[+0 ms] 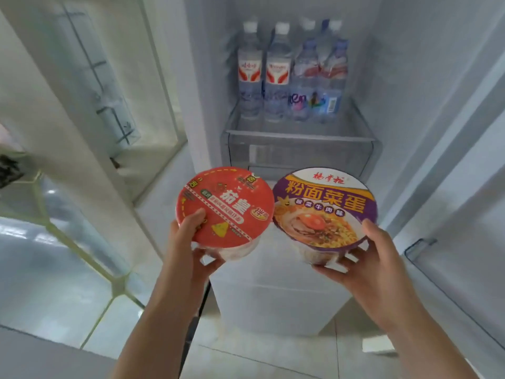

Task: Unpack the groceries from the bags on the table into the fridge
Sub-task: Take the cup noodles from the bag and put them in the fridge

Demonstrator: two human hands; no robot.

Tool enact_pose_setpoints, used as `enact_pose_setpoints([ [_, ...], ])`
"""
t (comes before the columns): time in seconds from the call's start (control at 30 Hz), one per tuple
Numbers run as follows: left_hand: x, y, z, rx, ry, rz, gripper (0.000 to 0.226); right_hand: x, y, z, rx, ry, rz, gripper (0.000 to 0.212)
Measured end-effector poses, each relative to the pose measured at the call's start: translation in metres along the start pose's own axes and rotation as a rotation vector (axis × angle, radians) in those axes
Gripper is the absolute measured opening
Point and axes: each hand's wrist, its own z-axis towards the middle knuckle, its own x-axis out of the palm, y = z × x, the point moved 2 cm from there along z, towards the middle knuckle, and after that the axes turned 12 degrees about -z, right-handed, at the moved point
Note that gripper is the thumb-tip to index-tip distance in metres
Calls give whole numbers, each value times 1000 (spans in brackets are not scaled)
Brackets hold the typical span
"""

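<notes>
2 bare forearms are reaching up from the bottom edge of the frame, nearest the camera, each ending in a hand that is gripping an instant noodle bowl. The left hand [188, 250] is rising from the lower left of centre, its thumb pressing on the lid and its fingers curling under the base of the red noodle bowl [225, 206]. The right hand [366, 258] is coming in from the lower right, thumb lying on the lid's edge and fingers cupping beneath the purple noodle bowl [325, 207]. Both bowls are tilting their lids toward the camera, sitting side by side in the middle of the frame with their rims just about touching.

Behind them the fridge [410, 77] is standing open. In the upper centre, a clear drawer [297, 144] is holding several water bottles [277, 75] standing upright in a close group; 2 at the left are carrying red and white labels, and those at the right are wrapped together in plastic. The fridge door [90, 77] is showing at the upper left, with clear door shelves. Glossy floor tiles [54, 269] are filling the lower left.
</notes>
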Motion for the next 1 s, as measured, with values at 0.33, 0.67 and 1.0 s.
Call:
enact_pose_setpoints([
  [0.33, 82, -67, 77, 74, 307, 28, 51, 47, 75, 42, -268, -126, 100, 56],
  [0.67, 186, -124, 97, 238, 445, -23, 68, 72, 181, 73, -502, -61, 128, 36],
  [1.0, 275, -187, 114, 415, 532, -49, 78, 106, 288, 95, -694, -3, 62, 48],
])
